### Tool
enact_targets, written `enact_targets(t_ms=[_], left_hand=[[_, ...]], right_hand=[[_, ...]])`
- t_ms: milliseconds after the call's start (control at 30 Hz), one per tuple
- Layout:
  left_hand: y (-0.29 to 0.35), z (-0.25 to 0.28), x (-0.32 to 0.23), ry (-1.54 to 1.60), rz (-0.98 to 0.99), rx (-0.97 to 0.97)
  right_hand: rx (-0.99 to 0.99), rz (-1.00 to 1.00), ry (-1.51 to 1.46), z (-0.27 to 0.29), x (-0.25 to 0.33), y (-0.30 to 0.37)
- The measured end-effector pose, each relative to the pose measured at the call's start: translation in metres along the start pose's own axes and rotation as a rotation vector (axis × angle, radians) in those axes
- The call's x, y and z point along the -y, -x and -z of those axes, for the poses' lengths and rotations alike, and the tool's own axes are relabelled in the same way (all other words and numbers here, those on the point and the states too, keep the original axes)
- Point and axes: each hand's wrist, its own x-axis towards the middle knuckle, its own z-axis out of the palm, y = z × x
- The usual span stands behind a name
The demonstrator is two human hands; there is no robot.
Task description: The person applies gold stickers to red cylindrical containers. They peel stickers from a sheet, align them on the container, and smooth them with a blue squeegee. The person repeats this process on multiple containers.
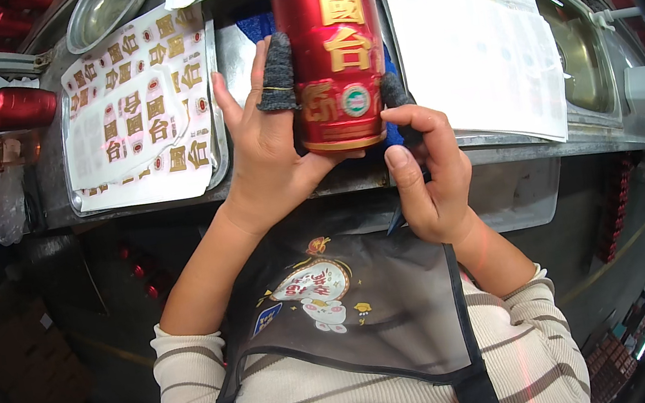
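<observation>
A glossy red bottle (331, 60) with raised gold characters and a small round green-and-white label stands out in front of me, its gold-rimmed base toward me. Along its left side lies my left hand (267, 131); a grey knitted sleeve covers one finger pressed to the bottle, and the thumb reaches under the base. My right hand (433, 165) is at the lower right side, a grey-covered finger against the bottle, index finger and thumb bent close to its edge. Blue cloth (255, 28) shows behind the bottle. Its far end runs out of the picture.
On the left, a metal tray (221, 146) holds sheets of gold-and-brown character decals (149, 114), with a metal bowl (106, 13) beyond. White sheets (474, 48) lie at right beside a metal basin (585, 49). Another red bottle (22, 107) lies at far left.
</observation>
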Motion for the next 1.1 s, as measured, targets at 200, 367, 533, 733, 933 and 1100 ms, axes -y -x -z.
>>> enact_targets(t_ms=[200,367,533,733,933,1100], left_hand=[[0.001,0.002,0.012,-0.003,0.031,0.132],[-0.007,0.023,0.003,0.119,0.074,0.174],[-0.041,0.058,0.029,0.781,0.39,-0.406],[-0.138,0.006,0.032,0.377,0.445,0.024],[-0.145,-0.012,0.038,0.802,0.558,-0.062],[-0.065,0.047,0.061,0.783,0.481,-0.343]], right_hand=[[0.043,-0.232,-0.059,0.003,-0.005,0.003],[0.025,-0.328,-0.098,0.009,0.002,0.004],[-0.223,-0.169,-0.104,0.027,-0.004,-0.005],[0.178,-0.082,0.313,0.019,0.001,-0.03],[0.219,0.011,0.168,0.002,-0.018,-0.034],[0.482,0.028,0.033,0.004,0.026,-0.038]])
